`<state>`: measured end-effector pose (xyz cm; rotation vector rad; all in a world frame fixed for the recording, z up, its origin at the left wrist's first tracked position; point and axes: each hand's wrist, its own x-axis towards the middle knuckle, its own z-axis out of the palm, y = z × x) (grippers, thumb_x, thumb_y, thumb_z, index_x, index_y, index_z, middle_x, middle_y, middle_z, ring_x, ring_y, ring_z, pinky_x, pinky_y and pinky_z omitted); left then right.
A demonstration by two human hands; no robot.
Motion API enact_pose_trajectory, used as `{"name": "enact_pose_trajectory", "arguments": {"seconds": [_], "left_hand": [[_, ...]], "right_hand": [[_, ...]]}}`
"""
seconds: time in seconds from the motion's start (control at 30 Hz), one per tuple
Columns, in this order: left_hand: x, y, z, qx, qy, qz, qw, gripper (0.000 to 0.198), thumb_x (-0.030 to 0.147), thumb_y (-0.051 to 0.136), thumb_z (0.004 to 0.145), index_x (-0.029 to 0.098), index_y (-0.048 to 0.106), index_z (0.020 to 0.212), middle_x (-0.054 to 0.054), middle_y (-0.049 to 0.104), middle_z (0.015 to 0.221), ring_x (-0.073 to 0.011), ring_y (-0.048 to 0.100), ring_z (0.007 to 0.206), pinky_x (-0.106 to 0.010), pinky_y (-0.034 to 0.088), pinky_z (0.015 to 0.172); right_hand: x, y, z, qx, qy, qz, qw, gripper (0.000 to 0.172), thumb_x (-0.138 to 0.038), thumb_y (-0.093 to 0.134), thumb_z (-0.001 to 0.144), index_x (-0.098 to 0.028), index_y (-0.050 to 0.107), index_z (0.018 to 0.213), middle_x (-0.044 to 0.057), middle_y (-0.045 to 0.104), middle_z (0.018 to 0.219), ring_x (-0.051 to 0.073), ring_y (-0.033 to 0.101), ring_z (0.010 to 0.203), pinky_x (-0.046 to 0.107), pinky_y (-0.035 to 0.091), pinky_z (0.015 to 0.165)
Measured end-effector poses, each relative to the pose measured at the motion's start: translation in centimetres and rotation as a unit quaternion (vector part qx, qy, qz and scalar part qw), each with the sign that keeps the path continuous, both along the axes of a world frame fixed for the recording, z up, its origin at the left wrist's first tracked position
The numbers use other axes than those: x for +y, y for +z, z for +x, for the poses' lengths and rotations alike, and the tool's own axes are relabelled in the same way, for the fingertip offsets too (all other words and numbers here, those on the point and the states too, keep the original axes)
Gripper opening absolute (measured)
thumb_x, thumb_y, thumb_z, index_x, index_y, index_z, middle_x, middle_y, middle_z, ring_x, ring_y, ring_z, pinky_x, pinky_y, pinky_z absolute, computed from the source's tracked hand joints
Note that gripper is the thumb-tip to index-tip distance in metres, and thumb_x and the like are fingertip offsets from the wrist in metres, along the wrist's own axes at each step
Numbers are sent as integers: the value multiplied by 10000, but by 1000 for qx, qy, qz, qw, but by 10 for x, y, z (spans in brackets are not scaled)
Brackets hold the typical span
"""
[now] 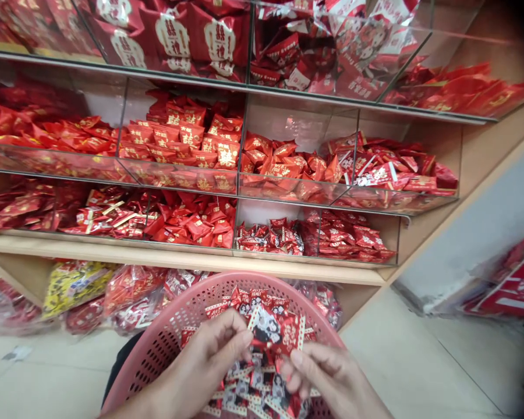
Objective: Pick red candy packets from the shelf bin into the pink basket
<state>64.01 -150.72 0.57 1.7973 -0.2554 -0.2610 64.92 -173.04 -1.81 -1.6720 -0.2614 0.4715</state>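
A pink perforated basket (pixel 157 337) holds many small red, white and black wrapped packets (pixel 255 381). Above its contents, a red packet (pixel 276 329) with a black-and-white picture and dotted edges is stretched between both hands. My left hand (pixel 213 352) pinches its left edge between thumb and curled fingers. At its lower right corner, my right hand (pixel 321 372) grips with thumb and fingertips. The packet faces up towards the camera.
Wooden shelving (pixel 353 270) with clear compartments of red packets spans the view ahead. Beneath the bottom shelf lie bagged packets, including a yellow bag (pixel 76 288). A red package (pixel 515 291) stands by the wall at right. Pale tiles cover the floor.
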Motion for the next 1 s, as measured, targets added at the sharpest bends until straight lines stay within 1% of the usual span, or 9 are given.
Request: {"name": "enact_pose_trajectory", "arguments": {"seconds": [0.1, 0.17, 0.27, 0.37, 0.47, 0.57, 0.73, 0.87, 1.0], "left_hand": [[-3, 6, 3, -35, 35, -17, 999, 286, 418, 433, 901, 180, 507, 761, 11, 553, 713, -116, 511, 697, -251, 395, 668], [-8, 10, 5, -49, 59, -25, 997, 280, 406, 436, 899, 180, 507, 750, 10, 552, 706, -118, 522, 696, -255, 405, 676], [-13, 12, 8, -58, 80, -37, 994, 270, 399, 441, 894, 182, 508, 749, 9, 564, 707, -121, 537, 697, -258, 417, 684], [-13, 10, 10, -42, 65, -37, 996, 283, 407, 438, 893, 177, 528, 756, -6, 592, 734, -130, 551, 725, -270, 426, 716], [-6, 5, 10, -22, 42, -43, 998, 234, 401, 471, 881, 181, 546, 849, -10, 592, 805, -137, 542, 775, -272, 428, 737], [6, 0, 7, -25, 41, -42, 998, 201, 384, 509, 865, 204, 542, 947, -6, 577, 878, -139, 528, 834, -261, 424, 748], [22, -5, 1, -12, 26, 9, 1000, 214, 399, 499, 872, 211, 567, 950, -18, 598, 918, -154, 539, 861, -261, 419, 737], [33, -5, 0, -15, 18, 44, 999, 223, 413, 480, 885, 228, 567, 974, -11, 601, 941, -156, 545, 897, -261, 420, 759], [39, -7, -2, -45, 20, 95, 994, 219, 398, 435, 909, 236, 567, 974, -5, 605, 940, -149, 550, 904, -255, 430, 768]], "right_hand": [[4, 17, 9, -73, -40, -20, 996, 362, -508, 547, 830, -187, 706, 775, 53, 706, 740, 144, 639, 672, 238, 508, 620], [9, 27, 14, -104, -74, -13, 992, 316, -474, 561, 829, -199, 708, 776, 46, 720, 781, 166, 660, 740, 267, 531, 684], [14, 34, 20, -126, -99, 14, 987, 280, -443, 565, 835, -206, 714, 818, 38, 728, 786, 171, 671, 740, 296, 544, 715], [13, 34, 24, -118, -101, 29, 987, 286, -440, 565, 837, -193, 708, 853, 47, 727, 777, 162, 672, 712, 297, 548, 700], [0, 35, 28, -86, -72, 19, 994, 308, -460, 578, 824, -169, 680, 814, 63, 723, 784, 157, 671, 727, 276, 539, 687], [-18, 35, 34, -51, -34, -23, 998, 351, -496, 571, 818, -156, 644, 767, 64, 708, 760, 131, 651, 689, 241, 512, 646], [-38, 20, 40, 7, 23, -88, 996, 432, -563, 523, 821, -142, 606, 773, 60, 677, 727, 108, 607, 628, 226, 462, 587], [-44, 8, 42, 41, 75, -130, 988, 458, -587, 483, 833, -148, 554, 723, 11, 606, 636, 70, 517, 511, 198, 374, 496], [-45, 8, 45, 58, 136, -179, 973, 477, -602, 459, 835, -171, 446, 632, -46, 503, 544, 38, 416, 405, 184, 279, 432]]}}
